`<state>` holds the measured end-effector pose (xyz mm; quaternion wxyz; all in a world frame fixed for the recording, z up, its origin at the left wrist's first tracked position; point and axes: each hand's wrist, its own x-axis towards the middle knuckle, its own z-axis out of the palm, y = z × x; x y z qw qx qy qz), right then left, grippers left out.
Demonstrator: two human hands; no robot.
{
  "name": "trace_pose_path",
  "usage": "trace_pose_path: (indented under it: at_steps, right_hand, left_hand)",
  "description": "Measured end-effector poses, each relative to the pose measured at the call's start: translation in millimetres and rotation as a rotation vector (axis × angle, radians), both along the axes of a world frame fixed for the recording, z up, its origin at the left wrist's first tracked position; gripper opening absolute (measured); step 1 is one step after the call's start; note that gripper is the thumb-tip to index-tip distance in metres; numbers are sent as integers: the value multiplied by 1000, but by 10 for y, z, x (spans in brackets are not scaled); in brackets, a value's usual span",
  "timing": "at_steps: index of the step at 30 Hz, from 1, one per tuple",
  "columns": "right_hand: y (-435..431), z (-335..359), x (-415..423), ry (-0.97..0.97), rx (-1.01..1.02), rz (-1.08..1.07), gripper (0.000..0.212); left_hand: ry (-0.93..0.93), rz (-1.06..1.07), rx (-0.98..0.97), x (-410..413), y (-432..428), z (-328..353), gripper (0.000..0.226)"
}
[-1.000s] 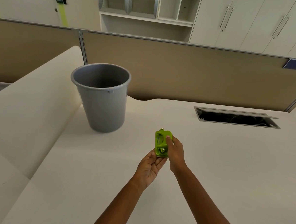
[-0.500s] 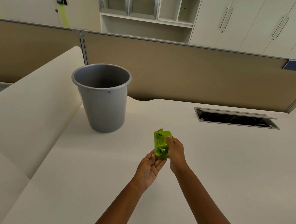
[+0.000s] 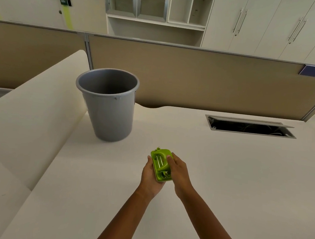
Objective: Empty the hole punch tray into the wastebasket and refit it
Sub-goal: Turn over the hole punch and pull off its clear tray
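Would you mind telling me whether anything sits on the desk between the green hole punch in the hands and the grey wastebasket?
Nothing visible does. The hole punch is held between the left hand and right hand, and only bare desk lies between it and the wastebasket, whose open mouth is uncovered.

A person's two bare hands hold a green hole punch (image 3: 161, 164) above a cream table (image 3: 223, 180). The left hand (image 3: 152, 175) cups it from below and the left side; the right hand (image 3: 179, 172) grips its right edge, fingers (image 3: 169, 158) laid on top. The punch's metal parts face up. A grey wastebasket (image 3: 108, 106) stands upright on the table, beyond the punch and to its left, well apart. An open cable hatch (image 3: 249, 126) lies beyond the punch to the right.
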<state>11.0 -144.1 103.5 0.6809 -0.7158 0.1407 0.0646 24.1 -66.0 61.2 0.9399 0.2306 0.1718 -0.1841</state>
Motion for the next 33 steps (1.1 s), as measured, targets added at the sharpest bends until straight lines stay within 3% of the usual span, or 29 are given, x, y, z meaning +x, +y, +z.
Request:
trace_pose_path:
  at_steps: [2, 7, 15, 28, 33]
  right_hand:
    - [17, 11, -31, 17, -3, -3, 47]
    - [5, 10, -32, 9, 41, -17, 40]
    - [2, 30, -16, 34, 107, -55, 49]
    - [-105, 164, 58, 138, 118, -38, 16]
    - [-185, 200, 68, 117, 28, 20, 20]
  left_hand:
    - [16, 11, -10, 3, 3, -21, 45]
    - [20, 24, -34, -2, 13, -56, 45]
    - [11, 19, -39, 42, 3, -72, 48]
    - [44, -4, 40, 80, -2, -53, 51]
    - [43, 2, 83, 99, -11, -74, 48]
